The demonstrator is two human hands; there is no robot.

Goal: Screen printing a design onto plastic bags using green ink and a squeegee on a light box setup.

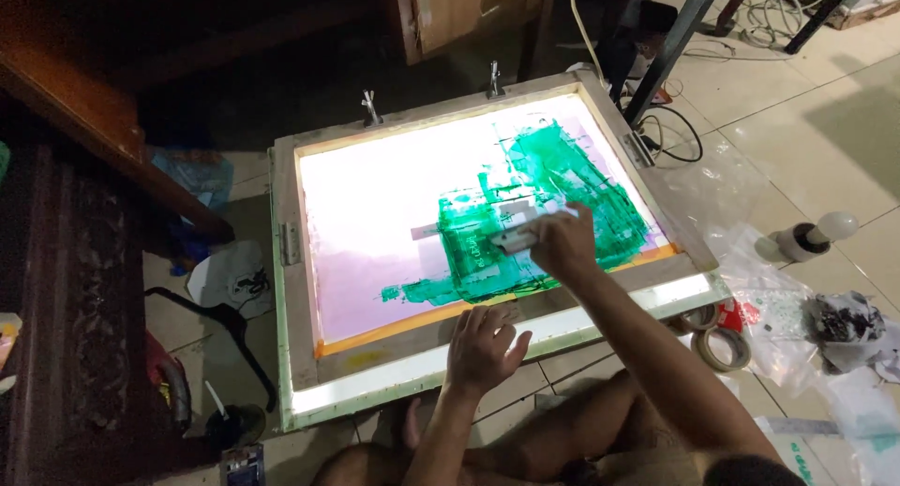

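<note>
Crosswise on the green-inked screen point(375, 195) lies a scraper point(518, 237) — right hand point(562, 245) grip closed round it.

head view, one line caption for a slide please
Right hand drags a scraper through green ink on a backlit screen frame, left hand bracing it.

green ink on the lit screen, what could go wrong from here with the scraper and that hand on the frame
1. The right hand drags the scraper through wet green ink; the ink patch nearly meets the orange tape border and could spill onto the wooden frame.
2. The left hand is all that presses on the frame; if it slips, the screen may shift and smear.
3. The tape rolls and plastic sheet lie close by and could catch ink.
</note>
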